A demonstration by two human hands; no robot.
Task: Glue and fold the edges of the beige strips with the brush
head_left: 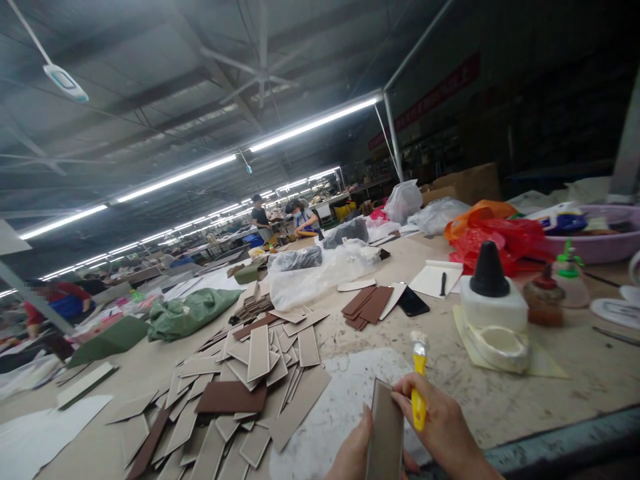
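My left hand (354,448) grips a grey-beige rectangular panel (386,430) by its side, low in the view, with some fingers behind it. At the panel's upper right corner, the thumb and fingertips of my right hand (440,417) pinch the edge. The same hand also holds a paintbrush (419,393) with a yellow handle and pale bristles pointing up. Beneath both hands lies a white, stained sheet (345,380). Left of it spreads a loose heap of similar beige panels (259,353), with a brown panel (233,397) on top.
A white glue bottle with a black cone cap (493,300) stands right, beside a brown-stained bottle (544,300). Farther back are a phone (414,302), brown pieces (367,305), a red plastic bag (500,243) and a purple basin (600,243). People work in the background.
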